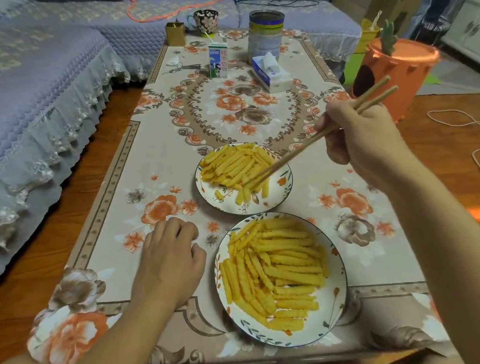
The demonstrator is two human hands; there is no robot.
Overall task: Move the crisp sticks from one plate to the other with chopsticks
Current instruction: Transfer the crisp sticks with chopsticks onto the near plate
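Two white floral plates sit on the table, one behind the other. The far plate [286,189] holds a heap of yellow crinkled crisp sticks [231,164]. The near plate [337,300] holds a larger spread of crisp sticks [278,269]. My right hand [362,137] grips a pair of wooden chopsticks [299,153]; their tips reach down into the front of the far plate's heap, touching a stick there. My left hand [171,259] rests on the tablecloth left of the near plate, fingers curled, holding nothing.
At the table's far end stand a milk carton [219,60], a tall tin [266,34], a tissue box [272,73], a flowered mug [206,21] and a small gold box [175,33]. A sofa [21,104] runs along the left. An orange bin [396,73] stands right.
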